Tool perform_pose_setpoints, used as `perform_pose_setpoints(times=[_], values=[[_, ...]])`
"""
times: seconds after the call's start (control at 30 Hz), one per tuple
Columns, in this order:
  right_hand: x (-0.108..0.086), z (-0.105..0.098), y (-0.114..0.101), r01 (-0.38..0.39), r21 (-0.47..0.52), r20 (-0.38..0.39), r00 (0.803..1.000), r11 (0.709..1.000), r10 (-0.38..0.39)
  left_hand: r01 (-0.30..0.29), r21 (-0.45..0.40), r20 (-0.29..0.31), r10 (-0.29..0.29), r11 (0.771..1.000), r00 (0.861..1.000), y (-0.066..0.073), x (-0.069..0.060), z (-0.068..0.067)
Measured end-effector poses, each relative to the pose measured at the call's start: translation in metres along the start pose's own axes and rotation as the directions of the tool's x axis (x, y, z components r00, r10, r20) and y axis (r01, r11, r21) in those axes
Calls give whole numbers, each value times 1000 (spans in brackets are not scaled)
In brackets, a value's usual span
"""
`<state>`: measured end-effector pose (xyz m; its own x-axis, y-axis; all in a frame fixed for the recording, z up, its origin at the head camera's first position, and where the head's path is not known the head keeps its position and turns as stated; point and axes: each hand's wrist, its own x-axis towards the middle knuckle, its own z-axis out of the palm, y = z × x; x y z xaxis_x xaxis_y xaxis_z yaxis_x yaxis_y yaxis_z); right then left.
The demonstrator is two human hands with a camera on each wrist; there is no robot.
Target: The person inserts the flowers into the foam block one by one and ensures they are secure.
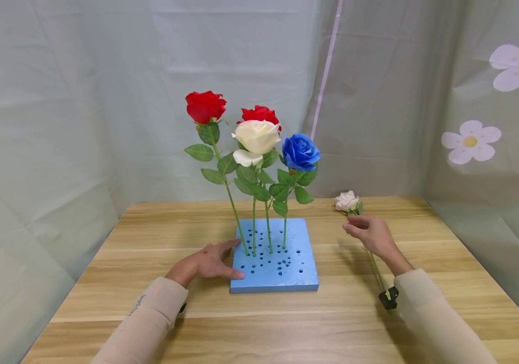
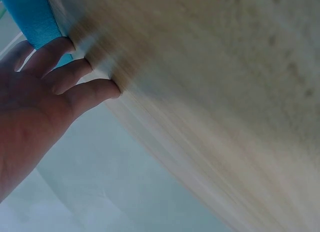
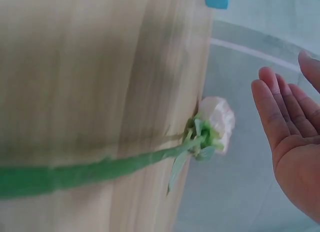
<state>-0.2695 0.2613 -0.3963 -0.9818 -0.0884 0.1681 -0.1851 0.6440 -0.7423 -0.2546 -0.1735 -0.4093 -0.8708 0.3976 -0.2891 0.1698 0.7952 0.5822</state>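
Observation:
My left hand (image 1: 207, 262) rests at the left edge of a light blue board full of holes (image 1: 274, 288). Its thumb touches the board's top near the front; the other fingertips reach the side and the table. In the board stand a red rose (image 1: 205, 106), a second red rose (image 1: 259, 112) partly hidden by a white rose (image 1: 257, 136), and a blue rose (image 1: 301, 151). At the right, my right hand (image 1: 373, 235) hovers over the stem of a pale pink rose (image 1: 346, 201). Its fingers are extended and grip nothing; the right wrist view shows the flower head (image 3: 220, 123) apart from them.
The wooden table (image 1: 214, 328) ends at hanging pale cloth (image 1: 223, 50) behind and on both sides. White flower prints (image 1: 471, 141) mark the right cloth. A small black device (image 1: 388, 298) sits at the right wrist, beside the pink rose's stem.

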Motion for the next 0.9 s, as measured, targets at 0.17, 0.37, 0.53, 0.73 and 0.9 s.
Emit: perform_pose_setpoints(times=[0.17,0.37,0.53,0.73,0.9], values=[[-3,-4,9,-36,39,5,999,999,36,-4,-6,-6,4,1000,1000,-1,0,1],[-5,-8,19,-46,54,-13,999,997,47,-6,-1,-8,6,1000,1000,-1,1,2],[-7,-11,24,-71,59,-13,997,996,72,-8,1,-9,8,1000,1000,-1,1,2],[-7,-13,30,-124,62,-10,992,990,125,-7,-4,-11,7,1000,1000,-1,0,1],[-8,-14,36,-163,61,-18,986,985,164,1,-4,-10,-1,1000,1000,-1,0,2]])
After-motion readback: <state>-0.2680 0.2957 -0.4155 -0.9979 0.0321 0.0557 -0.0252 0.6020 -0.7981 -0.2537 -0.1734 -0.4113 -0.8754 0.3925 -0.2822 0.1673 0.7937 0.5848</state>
